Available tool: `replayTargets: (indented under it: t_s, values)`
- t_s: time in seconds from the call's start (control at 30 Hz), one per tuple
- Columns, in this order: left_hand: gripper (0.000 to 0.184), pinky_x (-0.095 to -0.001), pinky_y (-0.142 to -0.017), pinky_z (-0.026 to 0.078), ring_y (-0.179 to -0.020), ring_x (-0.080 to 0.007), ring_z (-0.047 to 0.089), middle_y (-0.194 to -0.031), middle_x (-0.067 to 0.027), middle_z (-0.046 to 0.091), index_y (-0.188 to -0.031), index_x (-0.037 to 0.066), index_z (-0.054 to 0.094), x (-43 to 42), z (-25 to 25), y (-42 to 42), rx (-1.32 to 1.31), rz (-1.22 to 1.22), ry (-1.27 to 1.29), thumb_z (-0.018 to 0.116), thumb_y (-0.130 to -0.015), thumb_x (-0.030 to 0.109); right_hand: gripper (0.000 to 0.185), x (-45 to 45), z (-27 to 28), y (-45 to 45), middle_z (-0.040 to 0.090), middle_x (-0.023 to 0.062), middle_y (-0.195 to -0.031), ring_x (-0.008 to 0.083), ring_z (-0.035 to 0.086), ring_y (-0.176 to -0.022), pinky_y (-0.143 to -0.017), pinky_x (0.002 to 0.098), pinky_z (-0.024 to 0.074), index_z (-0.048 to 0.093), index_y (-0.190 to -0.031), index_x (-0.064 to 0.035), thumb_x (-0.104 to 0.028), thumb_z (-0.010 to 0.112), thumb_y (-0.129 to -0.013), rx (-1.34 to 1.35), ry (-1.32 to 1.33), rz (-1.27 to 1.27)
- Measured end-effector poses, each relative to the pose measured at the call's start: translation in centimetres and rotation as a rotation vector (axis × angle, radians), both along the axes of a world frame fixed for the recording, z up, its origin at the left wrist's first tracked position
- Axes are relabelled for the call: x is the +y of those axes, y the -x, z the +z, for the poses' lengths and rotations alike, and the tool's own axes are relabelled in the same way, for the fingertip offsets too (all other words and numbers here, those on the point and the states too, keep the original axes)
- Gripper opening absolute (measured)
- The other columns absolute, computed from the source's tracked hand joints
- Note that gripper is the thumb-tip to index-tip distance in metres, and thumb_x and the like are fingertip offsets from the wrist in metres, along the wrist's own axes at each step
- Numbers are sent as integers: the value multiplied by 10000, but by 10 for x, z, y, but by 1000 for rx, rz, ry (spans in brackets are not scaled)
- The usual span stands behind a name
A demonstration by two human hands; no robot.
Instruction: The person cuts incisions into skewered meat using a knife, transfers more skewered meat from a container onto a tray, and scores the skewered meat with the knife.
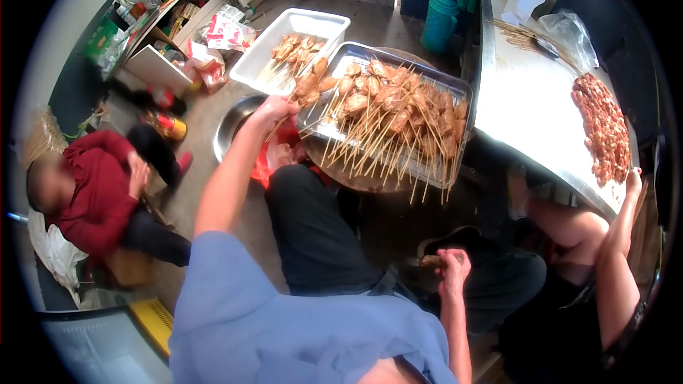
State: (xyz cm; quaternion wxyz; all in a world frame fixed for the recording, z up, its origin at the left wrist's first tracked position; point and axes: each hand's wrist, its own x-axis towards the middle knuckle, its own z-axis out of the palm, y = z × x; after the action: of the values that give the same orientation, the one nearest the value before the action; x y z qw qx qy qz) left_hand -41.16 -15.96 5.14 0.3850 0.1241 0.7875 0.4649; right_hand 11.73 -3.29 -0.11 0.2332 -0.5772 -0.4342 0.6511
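Observation:
My left hand [276,112] is closed on the sticks of some meat skewers [310,85], whose meat end hangs over the left edge of a metal tray [466,91]. Many skewers [398,103] lie heaped in that tray, sticks pointing toward me. Behind my left hand, a white plastic tub [247,70] holds more skewers [295,53]. Low on the right, over my leg, my right hand [452,268] has its fingers wrapped round a small brownish object [430,261] that I cannot make out.
A person in red [99,192] sits at the left. At the right, a co-worker's hand [633,180] touches meat pieces [603,128] on a white table [526,107]. A metal bowl [224,131], a red bag [262,167] and a teal flask [440,23] stand around the tray.

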Motion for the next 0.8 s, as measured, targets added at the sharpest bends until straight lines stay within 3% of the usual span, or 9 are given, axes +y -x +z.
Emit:
replayTargets:
  t_s: [0.07,0.17,0.2,0.33,0.4,0.43,0.53,0.8]
  values:
    - [60,-313,-484,491,-545,-188,599,-627,-101,608,-797,-11,599,-14,7,-5,95,-18,10,624,-837,27,59,-1,0,2,652,101,-827,150,575,-668,-534,261,462,571,-813,-79,-114,611,-787,-14,-10,12]
    - [80,-268,-446,457,-524,-164,584,-663,-65,583,-925,14,591,-31,22,-23,-97,151,-68,619,-893,82,68,1,-4,1,654,99,-829,153,583,-678,-540,264,468,575,-816,-81,-124,618,-787,-11,-14,30]
    - [94,-224,-406,414,-475,-90,517,-693,-36,584,-895,33,581,-35,28,-29,-119,144,-111,602,-928,118,68,1,-3,1,655,100,-831,153,582,-679,-541,265,469,575,-816,-79,-123,619,-786,-6,-10,33]
    - [138,-202,-382,316,-431,-66,400,-680,-10,554,-890,43,579,-37,54,-49,-217,79,-289,581,-951,167,68,0,-1,3,658,97,-835,150,579,-679,-541,258,468,576,-814,-80,-125,619,-787,16,-24,30]
    - [280,-192,-393,251,-440,-63,331,-699,-3,536,-903,40,577,-21,70,-73,-273,25,-403,518,-985,302,60,-1,3,3,658,99,-837,146,577,-680,-536,254,465,572,-813,-82,-116,615,-787,43,-39,21]
    - [280,-192,-393,251,-440,-63,331,-699,-3,536,-903,40,577,-11,77,-84,-273,17,-411,518,-985,302,54,0,5,2,658,101,-839,142,575,-680,-532,249,462,569,-812,-84,-106,611,-788,70,-53,8]
    - [480,-192,-415,279,-490,-64,382,-764,-31,558,-955,34,572,23,92,-125,-475,-57,-457,388,-998,474,43,4,9,-1,659,101,-841,132,570,-673,-518,240,453,563,-813,-85,-77,597,-788,189,-51,-51]
    - [223,-195,-383,358,-474,-93,517,-754,-94,647,-1004,44,561,103,57,-230,-692,-235,-574,536,-980,264,42,14,46,-17,674,94,-837,109,550,-596,-487,225,448,575,-811,-79,-54,600,-788,268,-172,-184]
